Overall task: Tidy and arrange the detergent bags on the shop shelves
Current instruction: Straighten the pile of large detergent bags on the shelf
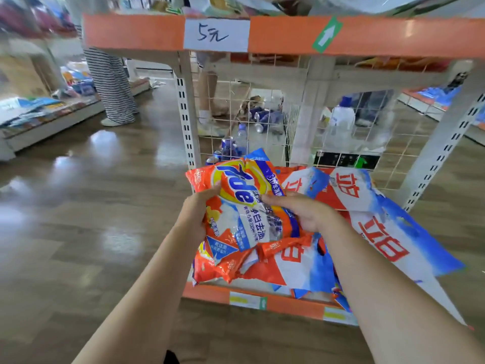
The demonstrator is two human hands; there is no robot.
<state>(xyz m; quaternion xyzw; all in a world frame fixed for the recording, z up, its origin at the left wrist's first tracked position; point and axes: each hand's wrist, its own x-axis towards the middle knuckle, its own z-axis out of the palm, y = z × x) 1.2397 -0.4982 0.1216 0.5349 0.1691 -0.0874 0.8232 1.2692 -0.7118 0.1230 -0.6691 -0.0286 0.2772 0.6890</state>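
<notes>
The orange detergent bag (244, 203) sits on top of a loose heap at the left end of the low shelf (207, 294), lifted a little between both hands. The left hand (200, 211) grips its left edge, fingers curled behind the film and the thumb lying on the printed face. The right hand (301, 210) holds the right side, fingers folded over the front near the middle of the bag.

The film looks glossy and creased, so it is probably slick, and the powder inside likely shifts and sags when the bag tilts. It seems soft and of moderate weight, not fragile, though a seam could split under a hard pinch. Holding both side edges, as here, looks the safest way to carry it flat; the sealed top and bottom strips would also give a firm place to pinch.

Under it lie more orange bags (223, 264), crumpled and overlapping, one jutting past the shelf front. To the right, larger red, white and blue bags (380, 232) spread across the shelf, the nearest hanging well over the front edge; these look floppier and may slide off if nudged.

Behind the heap stands a wire mesh panel (262, 122), with bottles visible on the floor beyond it. Above, an orange shelf edge (131, 32) carries a handwritten price label (216, 35). At left a person in striped trousers (112, 82) stands on the wooden floor (78, 206).
</notes>
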